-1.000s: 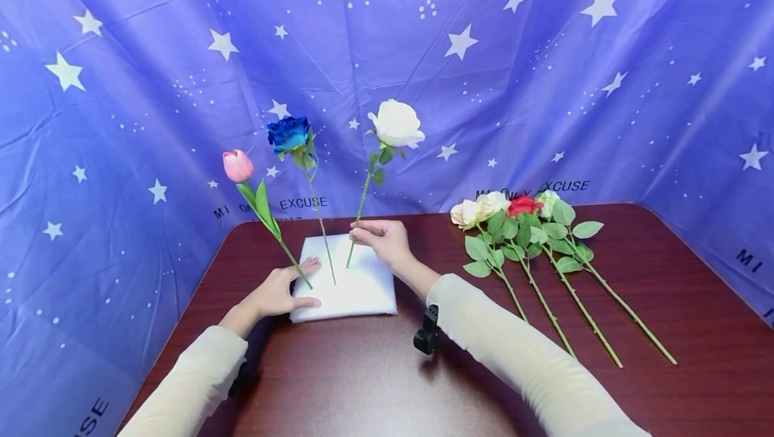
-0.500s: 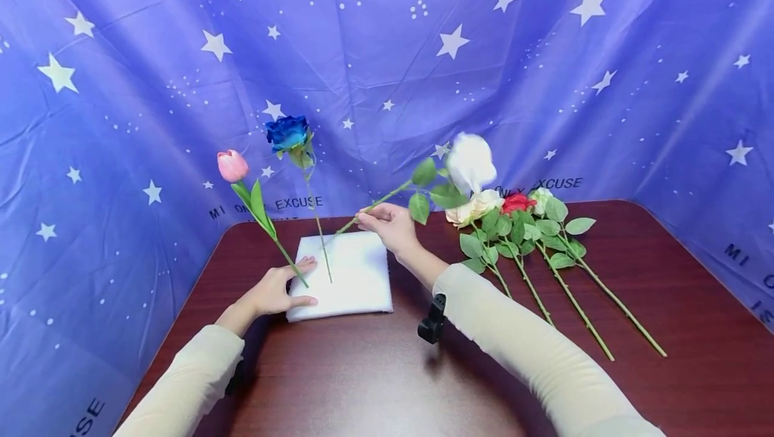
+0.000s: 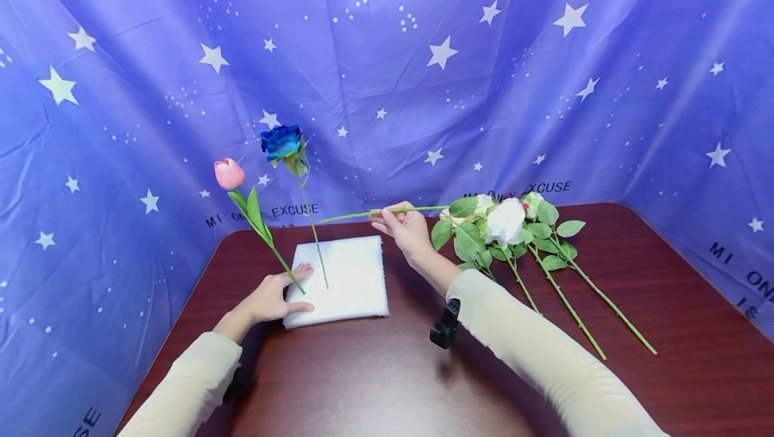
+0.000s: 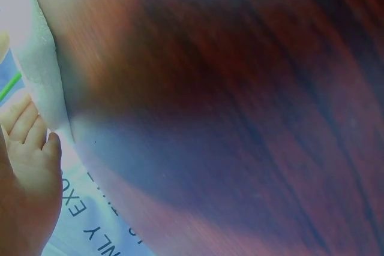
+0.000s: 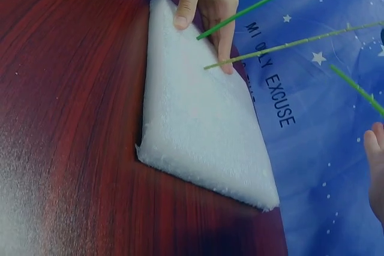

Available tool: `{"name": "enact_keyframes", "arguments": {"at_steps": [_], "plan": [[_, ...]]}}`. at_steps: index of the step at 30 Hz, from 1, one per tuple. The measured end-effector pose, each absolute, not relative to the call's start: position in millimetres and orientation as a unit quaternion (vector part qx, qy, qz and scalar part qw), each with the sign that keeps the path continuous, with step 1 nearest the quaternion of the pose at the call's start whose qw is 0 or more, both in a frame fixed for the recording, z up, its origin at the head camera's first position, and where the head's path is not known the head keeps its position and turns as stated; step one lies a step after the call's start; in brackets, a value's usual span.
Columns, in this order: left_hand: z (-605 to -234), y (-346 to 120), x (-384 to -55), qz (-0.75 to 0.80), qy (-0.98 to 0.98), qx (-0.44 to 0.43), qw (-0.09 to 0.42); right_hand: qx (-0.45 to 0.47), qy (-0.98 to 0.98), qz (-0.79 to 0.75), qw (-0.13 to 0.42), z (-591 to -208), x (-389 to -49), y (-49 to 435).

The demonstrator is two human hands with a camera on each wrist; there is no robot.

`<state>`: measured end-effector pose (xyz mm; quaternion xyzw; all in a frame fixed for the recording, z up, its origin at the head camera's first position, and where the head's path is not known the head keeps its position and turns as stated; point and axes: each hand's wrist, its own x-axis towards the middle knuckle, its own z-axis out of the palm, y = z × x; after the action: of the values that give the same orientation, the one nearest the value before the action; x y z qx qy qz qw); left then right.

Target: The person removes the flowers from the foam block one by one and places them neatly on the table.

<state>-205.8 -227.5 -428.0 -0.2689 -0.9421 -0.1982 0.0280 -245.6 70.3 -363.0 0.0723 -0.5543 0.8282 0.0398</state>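
Note:
My right hand (image 3: 411, 228) pinches the stem of a white rose (image 3: 505, 222) behind the white foam block (image 3: 357, 282). The rose lies nearly level, bloom to the right, its bare stem end (image 5: 357, 87) pointing left. Bloom and leaves overlap the flowers on the table in the head view. At the block's left side, my left hand (image 3: 269, 297) rests with thumb and fingers spread; in the right wrist view the thumb (image 5: 182, 21) lies on the top face. A pink tulip (image 3: 230, 175) and a blue rose (image 3: 281, 144) stand in the foam, both leaning left.
On the right of the dark red wooden table (image 3: 399, 383) lie several long-stemmed roses, including a pale one (image 3: 533, 204), stems toward the front right. A red bloom is mostly hidden. A blue starry cloth (image 3: 375, 74) hangs behind the table.
The white rose was upright over the foam; my right hand has tipped it to the right until level and moved it off the foam, rightward. The left hand stays at the block.

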Motion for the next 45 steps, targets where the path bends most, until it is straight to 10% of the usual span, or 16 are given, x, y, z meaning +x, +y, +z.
{"name": "enact_keyframes", "arguments": {"at_steps": [45], "plan": [[-431, -228, -204, -0.202, -0.935, -0.283, 0.067, 0.130, -0.687, 0.712, -0.071, -374, -227, 134]]}}
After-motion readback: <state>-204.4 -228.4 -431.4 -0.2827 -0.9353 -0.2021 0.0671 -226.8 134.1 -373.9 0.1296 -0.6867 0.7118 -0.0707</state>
